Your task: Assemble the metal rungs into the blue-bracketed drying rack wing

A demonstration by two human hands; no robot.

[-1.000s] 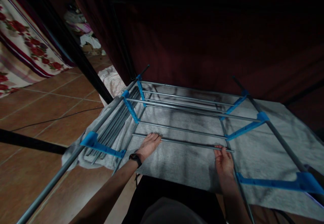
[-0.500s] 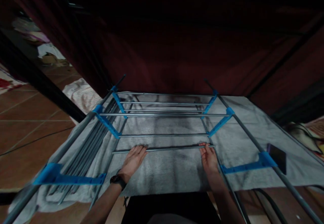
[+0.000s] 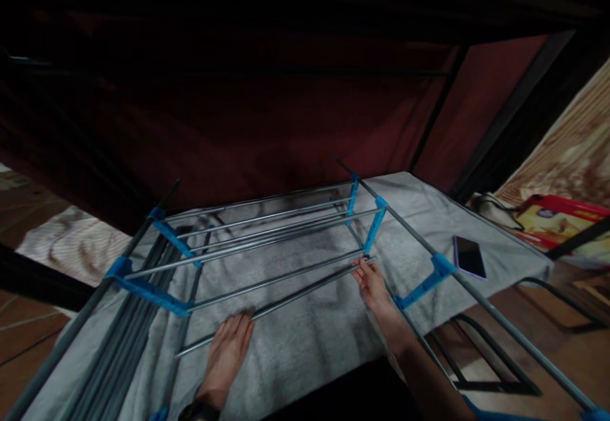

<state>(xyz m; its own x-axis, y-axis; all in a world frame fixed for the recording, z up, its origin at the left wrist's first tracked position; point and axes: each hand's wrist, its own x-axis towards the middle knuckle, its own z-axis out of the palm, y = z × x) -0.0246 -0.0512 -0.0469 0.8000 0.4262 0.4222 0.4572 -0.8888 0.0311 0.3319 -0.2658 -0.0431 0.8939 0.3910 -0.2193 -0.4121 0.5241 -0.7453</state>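
A loose grey metal rod (image 3: pixel 305 292) runs across in front of me, held in both hands above a grey cloth. My left hand (image 3: pixel 229 345) is closed over it from above, close to its left end. With thumb and fingers, my right hand (image 3: pixel 369 281) pinches it near the right end, just below the lower end of a blue plastic bracket (image 3: pixel 375 227). Beyond lies a rack frame: side poles (image 3: pixel 414 233), several crossbars (image 3: pixel 276 279) and blue brackets, including a left one (image 3: pixel 152 294). My palms hide parts of the rod.
Several grey tubes (image 3: pixel 119 338) lie side by side at the left on the grey cloth (image 3: pixel 305 338). A phone (image 3: pixel 469 257) rests at the right. A dark red panel (image 3: pixel 286 135) stands behind. Farther right are a red and yellow package (image 3: pixel 557 221) and a black metal frame (image 3: pixel 495 357).
My view has swung to the right, so the rack appears slanted. The rod's right end and my right hand have come closer to the right bracket. Both hands keep their hold.
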